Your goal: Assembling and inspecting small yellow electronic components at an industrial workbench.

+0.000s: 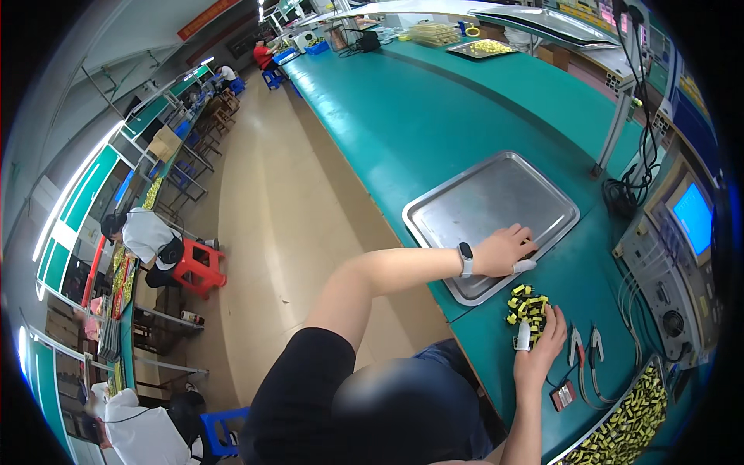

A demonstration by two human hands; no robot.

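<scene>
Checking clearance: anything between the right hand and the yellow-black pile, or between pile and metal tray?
Nothing visible between right hand and yellow-black pile: they touch. Toward the metal tray, the left hand at the rim is partly in the way; otherwise only that raised rim.

A tan floor runs beside a long green workbench.

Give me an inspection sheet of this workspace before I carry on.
Surface: green bench top, metal tray on it.
Job's things: pile of yellow-and-black parts beside the tray; heap of similar parts at lower right.
Clutter: two clip leads, small red-and-silver block.
Hands: left hand over the tray's right edge, grip unclear; right hand at the pile.
Cables: black bundle beside the post.
Surroundings: blue-screened instrument right; person in white on red stool left.
</scene>
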